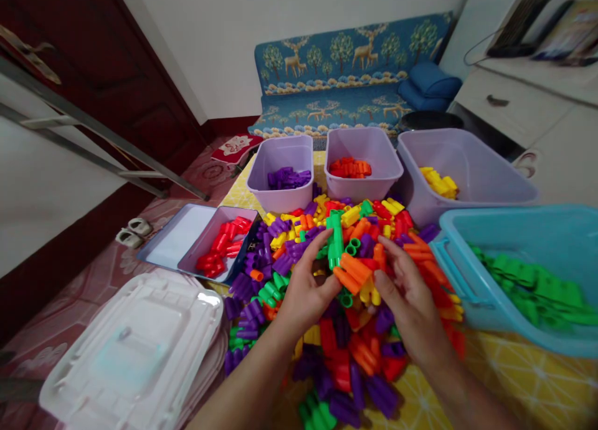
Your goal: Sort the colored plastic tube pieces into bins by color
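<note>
"Where was the left hand (303, 288)?"

"Near the centre of the frame, over a heap of coloured plastic pieces (339, 338). Its index fingertip lay by a green piece (335, 238), its thumb at the end of an orange piece (354, 273) just below."

"Were they gripped?"

"Thumb and index stood apart, curved around the two; one could not tell how firmly they held."

"And the right hand (412, 296)?"

"Right of centre, thumb and index half bent with a small orange piece (379, 255) between their tips. Whether they pinched it could not be told."

"What stood around the heap?"

"Purple pieces filled part of a lilac tub (280, 199) at upper centre; orange ones lay in the next lilac tub (364, 189). A blue tub (495, 321) with green pieces stood at right, and white lids (140, 349) lay stacked at lower left."
</note>
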The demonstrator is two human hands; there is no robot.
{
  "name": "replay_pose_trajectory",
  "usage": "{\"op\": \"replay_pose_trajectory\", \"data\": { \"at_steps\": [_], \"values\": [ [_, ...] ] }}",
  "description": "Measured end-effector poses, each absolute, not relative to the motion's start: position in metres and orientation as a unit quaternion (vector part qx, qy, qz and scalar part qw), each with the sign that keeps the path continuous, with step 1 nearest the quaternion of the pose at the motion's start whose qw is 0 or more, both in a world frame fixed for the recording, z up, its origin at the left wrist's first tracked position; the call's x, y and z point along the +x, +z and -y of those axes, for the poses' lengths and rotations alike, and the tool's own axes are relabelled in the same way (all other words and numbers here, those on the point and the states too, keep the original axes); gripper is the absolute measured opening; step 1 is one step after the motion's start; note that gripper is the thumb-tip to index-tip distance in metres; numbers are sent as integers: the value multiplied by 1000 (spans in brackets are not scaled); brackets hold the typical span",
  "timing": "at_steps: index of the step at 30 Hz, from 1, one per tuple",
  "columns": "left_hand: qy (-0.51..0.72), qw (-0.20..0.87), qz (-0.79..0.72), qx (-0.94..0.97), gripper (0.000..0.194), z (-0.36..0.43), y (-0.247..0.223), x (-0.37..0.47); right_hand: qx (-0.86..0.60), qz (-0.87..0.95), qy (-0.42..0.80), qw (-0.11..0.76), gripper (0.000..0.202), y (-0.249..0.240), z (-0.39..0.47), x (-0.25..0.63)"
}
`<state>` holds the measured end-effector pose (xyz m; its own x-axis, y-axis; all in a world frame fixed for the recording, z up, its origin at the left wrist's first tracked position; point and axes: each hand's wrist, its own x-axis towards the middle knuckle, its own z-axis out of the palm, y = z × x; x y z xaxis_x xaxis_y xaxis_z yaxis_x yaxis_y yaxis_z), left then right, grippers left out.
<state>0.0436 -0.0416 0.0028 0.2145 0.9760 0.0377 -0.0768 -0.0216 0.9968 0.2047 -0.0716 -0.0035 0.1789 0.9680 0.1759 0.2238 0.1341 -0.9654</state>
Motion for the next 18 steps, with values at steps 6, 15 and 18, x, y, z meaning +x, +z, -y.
{"op": "replay_pose_trajectory", "data": {
  "at_steps": [6,15,18],
  "values": [
    [488,547,-430,526,55,20,4,50,-555,542,334,536,49,5,46,208],
    [549,414,-485,541,31,13,-16,48,-570,636,158,496,50,-1,48,206],
    [556,433,-482,521,31,16,-19,43,-570,684,68,451,39,4,53,211]
  ]
}}
